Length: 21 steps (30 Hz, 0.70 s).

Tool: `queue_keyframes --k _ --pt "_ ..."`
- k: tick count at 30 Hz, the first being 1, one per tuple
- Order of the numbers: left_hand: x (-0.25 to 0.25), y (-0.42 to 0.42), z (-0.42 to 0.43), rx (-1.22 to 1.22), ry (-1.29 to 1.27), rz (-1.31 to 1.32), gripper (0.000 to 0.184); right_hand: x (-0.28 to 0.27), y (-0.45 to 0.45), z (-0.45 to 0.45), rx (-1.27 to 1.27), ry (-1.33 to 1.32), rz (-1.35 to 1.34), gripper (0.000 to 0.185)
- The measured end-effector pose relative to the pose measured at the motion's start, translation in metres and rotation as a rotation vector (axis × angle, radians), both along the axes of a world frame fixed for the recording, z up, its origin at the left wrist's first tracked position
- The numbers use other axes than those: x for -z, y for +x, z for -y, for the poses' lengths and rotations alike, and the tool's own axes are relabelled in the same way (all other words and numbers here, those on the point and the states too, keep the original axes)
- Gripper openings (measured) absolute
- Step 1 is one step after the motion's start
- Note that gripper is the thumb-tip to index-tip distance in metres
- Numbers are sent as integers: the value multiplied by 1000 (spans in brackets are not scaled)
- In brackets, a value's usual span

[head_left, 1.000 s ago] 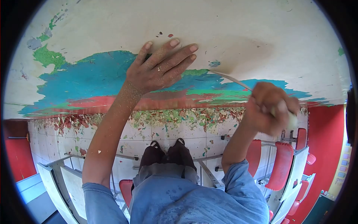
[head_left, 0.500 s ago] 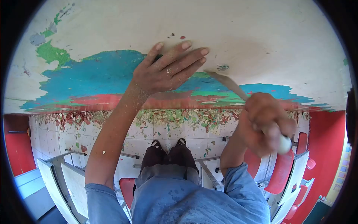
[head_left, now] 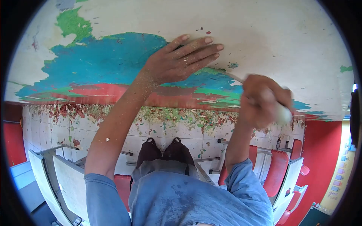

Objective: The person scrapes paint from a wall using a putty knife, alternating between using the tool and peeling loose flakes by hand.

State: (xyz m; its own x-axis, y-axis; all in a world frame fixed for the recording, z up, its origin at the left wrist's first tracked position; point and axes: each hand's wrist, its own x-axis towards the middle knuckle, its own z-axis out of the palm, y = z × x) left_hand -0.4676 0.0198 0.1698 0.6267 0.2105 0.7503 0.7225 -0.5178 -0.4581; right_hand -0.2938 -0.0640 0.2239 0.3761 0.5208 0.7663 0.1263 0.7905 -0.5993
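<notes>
Flat against the wall [head_left: 271, 37], my left hand [head_left: 177, 62] rests with its fingers stretched out, partly over a patch of blue paint [head_left: 102, 56]. My right hand [head_left: 264, 100], blurred by motion, is wrapped round the pale handle of a paint scraper [head_left: 234, 77]. The scraper's thin blade points up and left, its tip at the ragged paint edge just below my left fingertips. Whether the tip touches the wall I cannot tell. Green and red paint layers [head_left: 102, 90] show below the blue. Paint flecks cling to my left hand and forearm.
Paint chips [head_left: 177, 116] litter the tiled floor [head_left: 151, 130] along the wall's foot. Pale-topped desks [head_left: 69, 177] stand at the left. Red chairs [head_left: 277, 169] and more desks are at the right, beside a red wall [head_left: 320, 150].
My view has shifted, so the paint patch sits further right and higher. My right hand is nearer the wall and my left hand, with less blade showing. My left hand keeps its place on the wall.
</notes>
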Motion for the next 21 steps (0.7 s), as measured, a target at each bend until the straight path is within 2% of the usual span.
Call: queue_keyframes --k 2,4,6,8,10,11,13,16,18,20,21 --pt "2 -15 2 -29 -87 -27 39 -9 -12 -3 -147 -7 132 12" --pt "22 -32 -7 -27 12 54 40 -16 -1 0 -416 179 229 12" --pt "38 -37 -5 -32 59 92 41 5 -15 0 -202 -24 -96 13" --pt "36 -35 -9 -52 112 92 40 15 -26 2 83 -98 -228 13" --pt "36 -36 -12 -30 103 104 40 -3 -8 3 -306 129 271 15" --pt "37 -35 -10 -14 90 110 40 -3 -9 0 -364 147 320 14" --pt "37 -34 -6 -15 77 114 41 3 -20 -6 -246 86 202 13" --pt "35 -37 -13 -41 129 97 39 -1 -16 -3 -326 137 212 12" --pt "39 -36 -8 -18 112 103 39 2 -23 -8 -268 70 186 11" --pt "39 -35 -10 32 84 138 40 3 -28 -10 -169 7 254 10" --pt "37 -37 -14 10 116 125 39 -1 -24 -4 -203 37 324 10"
